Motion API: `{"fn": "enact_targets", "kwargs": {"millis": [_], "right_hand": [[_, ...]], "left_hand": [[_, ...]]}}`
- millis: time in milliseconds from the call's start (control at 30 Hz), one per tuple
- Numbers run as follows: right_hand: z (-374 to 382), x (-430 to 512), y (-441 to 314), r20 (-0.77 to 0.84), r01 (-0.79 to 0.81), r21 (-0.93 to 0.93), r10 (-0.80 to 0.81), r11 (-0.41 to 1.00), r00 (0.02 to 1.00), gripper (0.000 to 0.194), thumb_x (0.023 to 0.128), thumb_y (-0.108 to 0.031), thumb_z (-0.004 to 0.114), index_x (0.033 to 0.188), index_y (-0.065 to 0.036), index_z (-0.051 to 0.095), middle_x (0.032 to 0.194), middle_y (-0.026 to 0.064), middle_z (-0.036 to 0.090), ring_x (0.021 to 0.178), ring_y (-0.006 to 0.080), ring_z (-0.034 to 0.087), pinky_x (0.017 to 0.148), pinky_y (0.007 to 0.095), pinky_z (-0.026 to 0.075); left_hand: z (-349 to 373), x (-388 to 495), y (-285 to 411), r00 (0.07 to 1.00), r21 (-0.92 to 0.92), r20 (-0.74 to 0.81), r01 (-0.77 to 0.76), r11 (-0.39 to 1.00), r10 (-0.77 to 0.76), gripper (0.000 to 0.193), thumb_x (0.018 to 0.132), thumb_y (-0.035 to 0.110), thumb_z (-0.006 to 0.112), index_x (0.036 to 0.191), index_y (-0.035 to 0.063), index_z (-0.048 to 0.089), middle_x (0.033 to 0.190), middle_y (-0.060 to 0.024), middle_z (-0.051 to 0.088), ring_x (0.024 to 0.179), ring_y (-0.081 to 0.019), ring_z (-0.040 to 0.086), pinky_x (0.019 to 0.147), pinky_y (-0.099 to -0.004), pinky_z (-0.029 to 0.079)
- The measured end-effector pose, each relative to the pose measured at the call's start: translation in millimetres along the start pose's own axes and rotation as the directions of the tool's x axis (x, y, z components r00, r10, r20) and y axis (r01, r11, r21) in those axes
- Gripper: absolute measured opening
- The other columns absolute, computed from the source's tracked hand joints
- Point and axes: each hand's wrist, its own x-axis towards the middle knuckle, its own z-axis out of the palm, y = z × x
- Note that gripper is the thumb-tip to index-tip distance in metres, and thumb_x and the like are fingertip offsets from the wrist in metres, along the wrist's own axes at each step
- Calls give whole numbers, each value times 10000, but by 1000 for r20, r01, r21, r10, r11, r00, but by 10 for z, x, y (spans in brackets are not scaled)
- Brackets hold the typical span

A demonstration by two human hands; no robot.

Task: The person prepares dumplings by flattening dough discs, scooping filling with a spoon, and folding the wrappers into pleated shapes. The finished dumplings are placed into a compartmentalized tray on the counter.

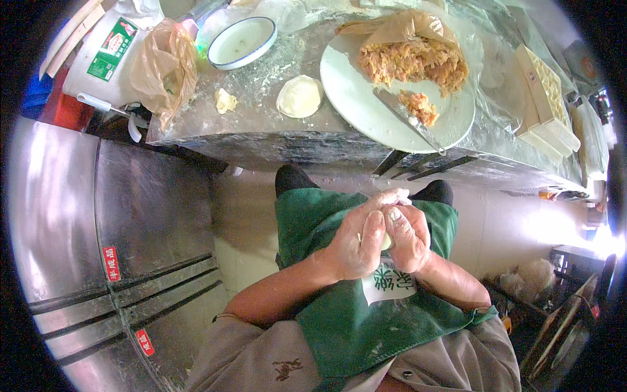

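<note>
Over my green apron (343, 328), my left hand (357, 240) and my right hand (410, 236) are cupped together, both dusted with flour. A pale piece of dough (387, 241) shows between them, mostly hidden by fingers and palms. In front, on the floury worktop (259, 103), lie a round flattened piece of dough (300, 96) and a small torn dough scrap (225, 101). To their right a large white plate (345, 105) bears a mound of minced filling (416, 63) partly covered by a plastic bag. A flat metal spatula or knife (409, 120) rests on the plate beside a smaller filling lump (419, 108).
A blue-rimmed white enamel dish (242, 43) sits at the back. At left stand a tan plastic bag (166, 68), a white bucket (98, 73) and a white-handled tool (95, 102). Pale wooden boxes (543, 95) sit at right; a stainless-steel cabinet (152, 196) is lower left.
</note>
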Motion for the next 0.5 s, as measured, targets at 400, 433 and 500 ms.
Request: {"fn": "enact_targets", "kwargs": {"millis": [400, 433, 500], "right_hand": [[-12, -15, 77, -82, -43, -3, 43, 999, 996, 405, 1077, -275, 430, 815, -14, 595, 733, 46, 584, 669, 165, 525, 612, 327, 413], [-5, -8, 57, -127, -104, 39, 108, 994, 986, 412, 1075, -299, 438, 826, -13, 598, 739, 48, 587, 673, 166, 527, 616, 325, 416], [-7, 32, 12, -205, -212, 124, 234, 969, 950, 430, 1072, -347, 453, 848, -13, 603, 750, 52, 593, 679, 168, 533, 623, 322, 423]], "left_hand": [[34, 57, -89, 999, 64, -3, 35, 997, -35, 557, 1091, 390, 308, 1311, -73, 525, 1188, -203, 645, 1102, -280, 632, 997, -368, 470], [25, 64, -125, 999, 99, 8, 45, 994, -46, 575, 1092, 402, 285, 1339, -65, 514, 1228, -186, 636, 1132, -266, 619, 1013, -365, 461], [27, 110, -163, 996, 75, 13, 85, 994, -86, 636, 1087, 456, 252, 1390, -51, 488, 1299, -169, 612, 1189, -247, 590, 1045, -355, 436]]}}
